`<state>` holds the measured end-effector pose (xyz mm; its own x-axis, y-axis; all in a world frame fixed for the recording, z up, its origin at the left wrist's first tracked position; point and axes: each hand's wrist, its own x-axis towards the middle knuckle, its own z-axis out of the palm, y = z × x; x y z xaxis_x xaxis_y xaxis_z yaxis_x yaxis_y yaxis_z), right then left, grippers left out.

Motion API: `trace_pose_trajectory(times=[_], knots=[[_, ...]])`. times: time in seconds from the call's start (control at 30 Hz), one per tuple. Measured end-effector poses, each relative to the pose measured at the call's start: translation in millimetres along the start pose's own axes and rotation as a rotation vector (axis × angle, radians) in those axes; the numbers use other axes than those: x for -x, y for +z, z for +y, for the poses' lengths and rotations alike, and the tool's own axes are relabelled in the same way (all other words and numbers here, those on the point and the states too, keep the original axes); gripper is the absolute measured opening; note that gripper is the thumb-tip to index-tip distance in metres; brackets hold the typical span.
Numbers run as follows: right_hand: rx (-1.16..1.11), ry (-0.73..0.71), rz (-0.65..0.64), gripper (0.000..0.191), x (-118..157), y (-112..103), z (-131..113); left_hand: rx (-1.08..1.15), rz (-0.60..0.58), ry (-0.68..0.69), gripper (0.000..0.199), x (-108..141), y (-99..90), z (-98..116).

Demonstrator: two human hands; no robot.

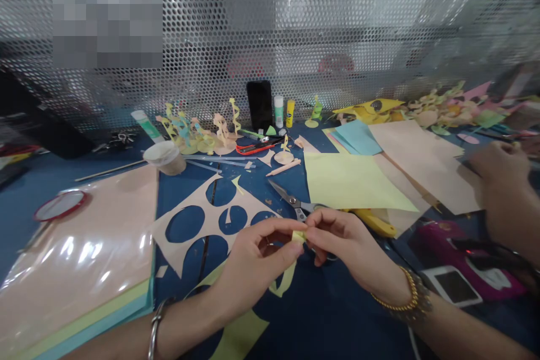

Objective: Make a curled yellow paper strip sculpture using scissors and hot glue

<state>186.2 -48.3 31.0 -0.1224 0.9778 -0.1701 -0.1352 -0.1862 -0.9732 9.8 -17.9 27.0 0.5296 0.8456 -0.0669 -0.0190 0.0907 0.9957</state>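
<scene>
Both hands meet at the lower middle of the head view. My left hand [257,253] pinches a small folded strip of yellow paper [298,235] between thumb and fingers. On its right, my right hand [343,239] has its fingertips closed at the strip's right end. Curved yellow paper scraps [242,334] lie below and behind my left hand. Just beyond the hands are grey scissors [291,198] with open blades, their handles partly hidden by my right hand. A pink sheet with round holes [185,239] lies to the left of them.
Yellow sheets [354,180] and pink sheets [426,163] lie at right, near another person's hand [502,166]. A packet of coloured paper [93,247] covers the left. Behind stand a cup [165,158], paper spirals [221,132], a phone [260,106] and glue sticks [279,112].
</scene>
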Motion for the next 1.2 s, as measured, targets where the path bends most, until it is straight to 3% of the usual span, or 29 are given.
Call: trace_pose_trajectory(times=[0.33,0.47,0.6,1.2], knots=[[0.059,-0.031,0.011,0.024,1.0,1.7,-2.8,0.037,0.087,-0.089,0.011,0.0,0.2,-0.8],[0.058,-0.027,0.022,0.023,0.6,1.2,-1.5,0.088,0.051,-0.177,0.020,-2.3,1.7,1.4],[0.038,-0.016,0.021,0.021,-0.5,-0.1,1.7,0.146,-0.001,-0.239,0.016,-2.8,4.4,3.0],[0.202,-0.066,0.048,0.021,2.5,3.2,2.9,-0.074,0.061,-0.155,0.027,-1.4,4.9,-2.9]])
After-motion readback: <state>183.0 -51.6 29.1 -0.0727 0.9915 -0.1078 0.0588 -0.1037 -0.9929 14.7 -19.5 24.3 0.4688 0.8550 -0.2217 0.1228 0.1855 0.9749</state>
